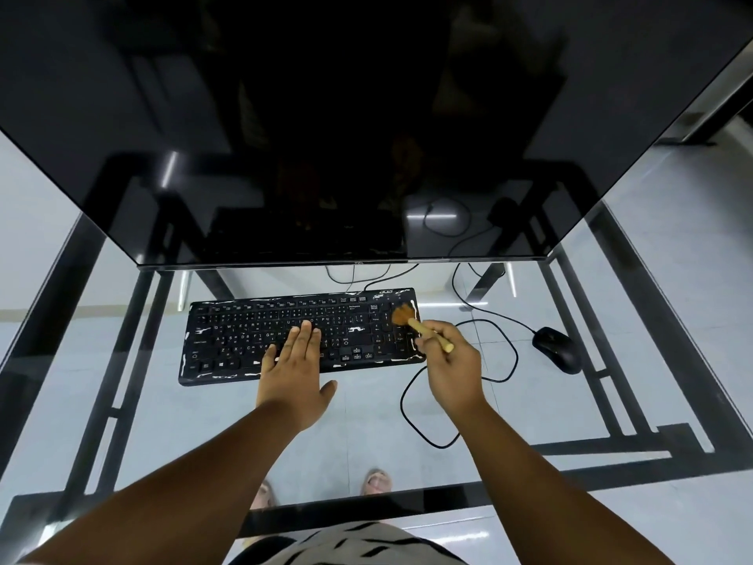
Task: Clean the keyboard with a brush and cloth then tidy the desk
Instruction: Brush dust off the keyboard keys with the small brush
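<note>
A black keyboard (244,340) with white specks and streaks lies on the glass desk under the monitor. My left hand (295,367) rests flat on its middle keys, fingers straight and together. My right hand (452,360) grips the wooden handle of a small brush (411,320). The brush's brown bristles touch the keyboard's upper right corner, over the number pad. No cloth is visible.
A large dark monitor (346,136) fills the upper half of the view, just behind the keyboard. A black mouse (557,349) sits to the right, and its cable (411,418) loops across the glass desk (163,422). My feet show through the glass.
</note>
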A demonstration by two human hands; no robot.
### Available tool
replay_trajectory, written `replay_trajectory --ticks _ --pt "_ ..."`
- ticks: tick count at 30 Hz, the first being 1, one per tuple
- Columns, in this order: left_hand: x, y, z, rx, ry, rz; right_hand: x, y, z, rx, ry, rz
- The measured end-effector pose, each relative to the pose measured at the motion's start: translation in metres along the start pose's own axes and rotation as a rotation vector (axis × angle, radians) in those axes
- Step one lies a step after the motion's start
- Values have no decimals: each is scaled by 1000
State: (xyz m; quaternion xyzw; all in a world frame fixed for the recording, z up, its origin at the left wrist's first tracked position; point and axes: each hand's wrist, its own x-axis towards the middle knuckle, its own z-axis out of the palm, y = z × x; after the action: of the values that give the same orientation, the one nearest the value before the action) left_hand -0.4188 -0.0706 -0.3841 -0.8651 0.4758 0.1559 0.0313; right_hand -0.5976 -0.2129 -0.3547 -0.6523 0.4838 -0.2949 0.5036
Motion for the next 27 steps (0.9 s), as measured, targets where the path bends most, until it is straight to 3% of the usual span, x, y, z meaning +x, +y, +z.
replay_trajectory --ticks 8,13,27 --pt "1 -1 0 2 0 2 16 -2 5 -8 -77 -20" --pt "2 -2 -1 -2 -8 13 22 -7 3 6 10 -79" --pt "-28 -52 4 -192 231 -140 -7 5 41 -251 -293 -204"
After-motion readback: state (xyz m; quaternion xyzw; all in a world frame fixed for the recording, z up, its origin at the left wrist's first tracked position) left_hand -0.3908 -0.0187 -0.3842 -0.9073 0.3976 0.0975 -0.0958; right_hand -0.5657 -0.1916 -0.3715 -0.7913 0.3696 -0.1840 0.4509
